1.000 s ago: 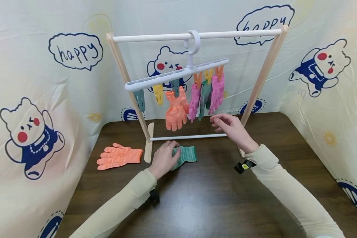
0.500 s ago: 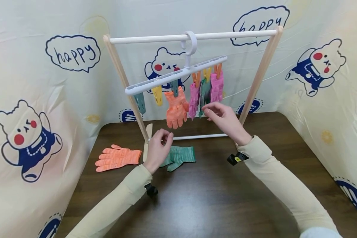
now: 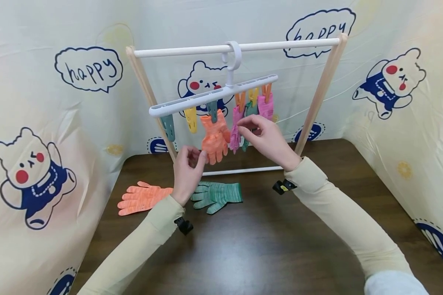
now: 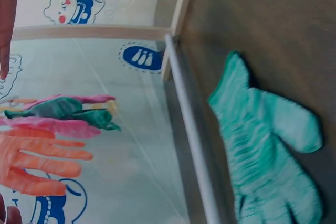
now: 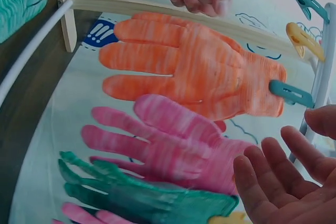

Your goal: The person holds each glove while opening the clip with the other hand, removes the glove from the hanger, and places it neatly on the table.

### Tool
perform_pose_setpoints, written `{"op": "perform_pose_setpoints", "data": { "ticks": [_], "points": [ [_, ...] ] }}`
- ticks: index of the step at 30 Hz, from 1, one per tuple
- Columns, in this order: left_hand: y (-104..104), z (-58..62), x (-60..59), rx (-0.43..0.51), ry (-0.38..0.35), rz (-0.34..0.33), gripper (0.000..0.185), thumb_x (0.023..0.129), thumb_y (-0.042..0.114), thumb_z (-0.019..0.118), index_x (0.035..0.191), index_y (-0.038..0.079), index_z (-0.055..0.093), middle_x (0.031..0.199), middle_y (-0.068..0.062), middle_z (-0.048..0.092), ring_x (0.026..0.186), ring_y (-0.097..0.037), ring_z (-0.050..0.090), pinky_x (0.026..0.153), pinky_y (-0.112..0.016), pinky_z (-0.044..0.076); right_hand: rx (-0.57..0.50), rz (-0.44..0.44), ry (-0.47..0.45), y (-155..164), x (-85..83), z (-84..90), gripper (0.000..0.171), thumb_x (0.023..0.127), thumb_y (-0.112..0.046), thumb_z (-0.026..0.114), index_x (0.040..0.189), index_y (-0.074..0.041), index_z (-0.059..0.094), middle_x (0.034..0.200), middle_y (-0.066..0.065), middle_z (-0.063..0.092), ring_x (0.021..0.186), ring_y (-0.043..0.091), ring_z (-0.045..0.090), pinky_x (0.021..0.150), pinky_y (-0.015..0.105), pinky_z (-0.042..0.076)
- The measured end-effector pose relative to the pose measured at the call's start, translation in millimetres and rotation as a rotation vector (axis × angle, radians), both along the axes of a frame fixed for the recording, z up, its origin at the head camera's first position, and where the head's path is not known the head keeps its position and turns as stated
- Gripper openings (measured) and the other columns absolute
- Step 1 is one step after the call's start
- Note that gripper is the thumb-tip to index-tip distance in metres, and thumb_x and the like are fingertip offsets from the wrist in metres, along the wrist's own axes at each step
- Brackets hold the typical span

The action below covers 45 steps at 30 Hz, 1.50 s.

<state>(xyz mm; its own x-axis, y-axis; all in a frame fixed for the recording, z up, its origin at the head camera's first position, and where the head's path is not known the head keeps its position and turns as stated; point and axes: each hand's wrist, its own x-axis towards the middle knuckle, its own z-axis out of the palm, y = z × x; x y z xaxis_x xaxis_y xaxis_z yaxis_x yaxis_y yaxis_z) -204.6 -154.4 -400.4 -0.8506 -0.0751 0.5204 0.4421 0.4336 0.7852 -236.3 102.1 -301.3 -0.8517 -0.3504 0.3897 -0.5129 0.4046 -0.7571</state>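
Orange glove [image 3: 144,198]: flat on the table, left of the rack foot.
Table [image 3: 266,246]: dark wood.
Backdrop [image 3: 51,123]: cream cloth, bear cartoons, "happy" bubbles.
Empty pegs [image 3: 179,121]: teal and yellow, hanging at left.

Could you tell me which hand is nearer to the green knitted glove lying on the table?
The left hand: it hangs just above the green knitted glove lying flat. The right hand is higher, at the hanging gloves.

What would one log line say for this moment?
left hand: open, by hanging orange glove | right hand: open, at hanging pink glove | green glove: on table
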Motion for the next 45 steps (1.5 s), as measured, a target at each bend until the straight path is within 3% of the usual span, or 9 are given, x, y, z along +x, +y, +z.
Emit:
{"op": "perform_pose_setpoints", "data": {
  "ticks": [5,13,19,25,31,38,40,45],
  "points": [
    [-2,13.7,-6.6,0.009,-0.024,-0.006,0.04,0.103,0.038,0.064,0.117,0.002,0.055,0.111,-0.014,0.057,0.099,-0.031,0.053,0.081,-0.036,0.043,0.012,0.004,0.052,-12,-6.4,10.7,0.034,0.103,-0.022,0.067,0.133,-0.006,0.064,0.125,0.009,0.069,0.108,0.02,0.065,0.096,0.04,0.056],
    [0,23.8,-16.5,-0.017,-0.036,-0.05,0.039,0.103,0.038,0.065,0.125,0.007,0.06,0.122,-0.014,0.063,0.109,-0.027,0.059,0.09,-0.041,0.05,0.013,0.002,0.087,-27,-15.2,20.6,0.04,0.103,-0.024,0.067,0.136,-0.002,0.062,0.131,0.014,0.066,0.11,0.023,0.066,0.097,0.04,0.056],
    [3,28.9,-21.9,-0.019,-0.031,-0.08,0.041,0.102,0.036,0.067,0.127,0.005,0.062,0.121,-0.014,0.067,0.109,-0.024,0.062,0.091,-0.049,0.054,-0.013,0.01,0.059,-35,-19.6,23.6,0.043,0.104,-0.021,0.066,0.14,0.0,0.059,0.139,0.016,0.062,0.122,0.028,0.066,0.105,0.039,0.052],
    [5,34.1,-23.3,0.007,-0.064,-0.12,0.044,0.103,0.034,0.066,0.135,0.004,0.06,0.124,-0.013,0.068,0.107,-0.027,0.064,0.091,-0.046,0.054,-0.041,0.019,0.031,-43,-24.0,26.0,0.046,0.105,-0.023,0.064,0.145,-0.002,0.056,0.145,0.016,0.058,0.132,0.029,0.06,0.109,0.037,0.049],
    [8,35.7,-25.4,0.037,-0.107,-0.159,0.047,0.104,0.032,0.065,0.139,0.001,0.057,0.13,-0.015,0.066,0.111,-0.029,0.062,0.096,-0.049,0.053,-0.077,0.06,-0.007,-49,-30.7,26.5,0.045,0.107,-0.023,0.061,0.148,-0.006,0.055,0.145,0.014,0.06,0.13,0.024,0.062,0.107,0.037,0.05],
    [12,36.8,-28.5,0.037,-0.1,-0.151,0.044,0.104,0.033,0.064,0.135,0.002,0.059,0.126,-0.014,0.067,0.112,-0.028,0.062,0.097,-0.048,0.053,-0.107,0.106,-0.062,-56,-37.3,21.3,0.043,0.108,-0.025,0.057,0.146,-0.005,0.056,0.142,0.012,0.063,0.127,0.024,0.064,0.106,0.039,0.051],
    [13,37.3,-28.9,0.045,-0.1,-0.154,0.042,0.105,0.034,0.063,0.134,0.003,0.06,0.124,-0.014,0.067,0.11,-0.027,0.062,0.095,-0.049,0.053,-0.118,0.108,-0.065,-57,-39.2,19.8,0.042,0.108,-0.025,0.057,0.145,-0.004,0.057,0.141,0.012,0.063,0.128,0.024,0.064,0.106,0.039,0.051],
    [22,59.5,-14.2,0.066,-0.135,-0.165,0.035,0.106,0.022,0.06,0.13,-0.003,0.06,0.121,-0.021,0.066,0.108,-0.034,0.062,0.095,-0.049,0.052,-0.144,0.106,-0.044,-60,-42.3,16.2,0.039,0.108,-0.024,0.057,0.141,-0.003,0.059,0.139,0.012,0.065,0.126,0.024,0.064,0.105,0.039,0.052]
  ]
}}
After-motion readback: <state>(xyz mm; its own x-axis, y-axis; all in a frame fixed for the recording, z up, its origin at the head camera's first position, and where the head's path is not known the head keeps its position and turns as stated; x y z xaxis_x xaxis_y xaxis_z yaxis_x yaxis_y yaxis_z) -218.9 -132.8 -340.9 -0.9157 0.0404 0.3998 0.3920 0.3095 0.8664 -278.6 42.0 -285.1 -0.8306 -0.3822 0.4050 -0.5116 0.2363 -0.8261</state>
